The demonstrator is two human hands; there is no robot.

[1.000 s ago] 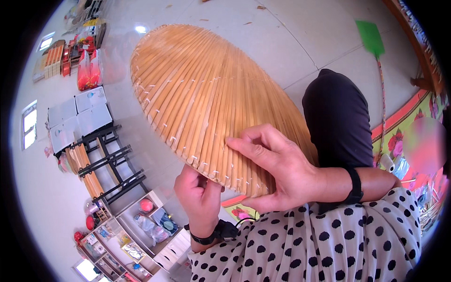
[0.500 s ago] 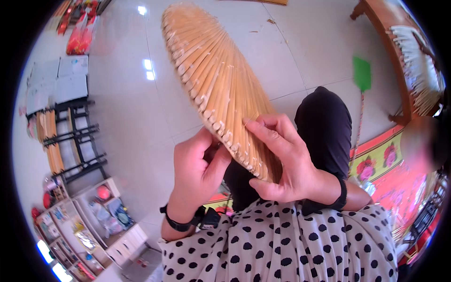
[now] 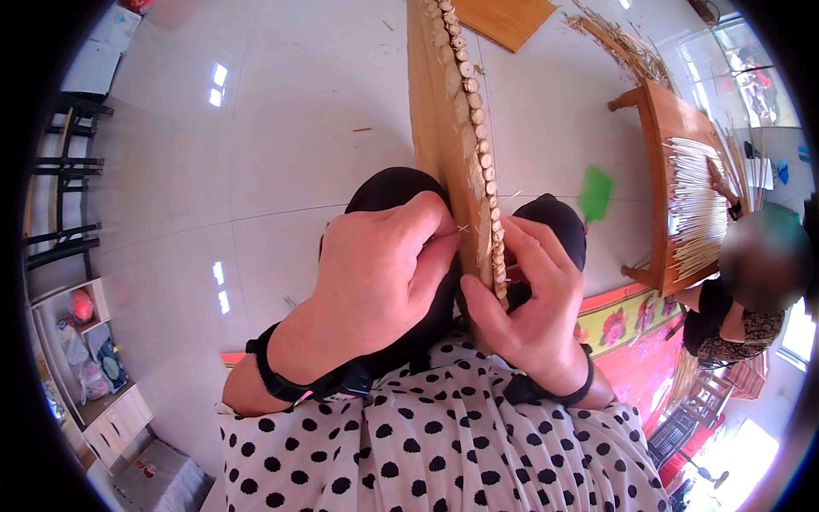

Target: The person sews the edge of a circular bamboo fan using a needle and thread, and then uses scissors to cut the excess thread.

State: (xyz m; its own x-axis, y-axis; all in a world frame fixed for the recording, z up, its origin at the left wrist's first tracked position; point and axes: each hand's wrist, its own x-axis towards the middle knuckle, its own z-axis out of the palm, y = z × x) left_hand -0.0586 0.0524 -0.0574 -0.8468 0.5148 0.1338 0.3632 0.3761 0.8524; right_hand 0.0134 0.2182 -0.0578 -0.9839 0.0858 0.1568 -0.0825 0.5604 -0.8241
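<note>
A panel of straw-coloured stalks stands nearly edge-on between my knees, reaching up past the top of the view. Its round, pale cut stalk ends line the edge facing right. Against its left face, my left hand is closed in a pinch, with a thin pale strand showing at the fingertips; whether this is thread or a needle is unclear. My right hand grips the panel's lower right side, thumb across the near edge and fingers behind. A short thin pale piece sticks out just above the right fingers.
On the right, a person sits by a low wooden table covered with pale stalks. A green fly swatter lies near my right knee. Black metal frames and a shelf unit stand left. A wooden board lies ahead.
The panel has turned from showing its ribbed face to nearly edge-on. My left hand has risen to pinch at its left face, while my right hand has shifted from pinching a strand to gripping the edge.
</note>
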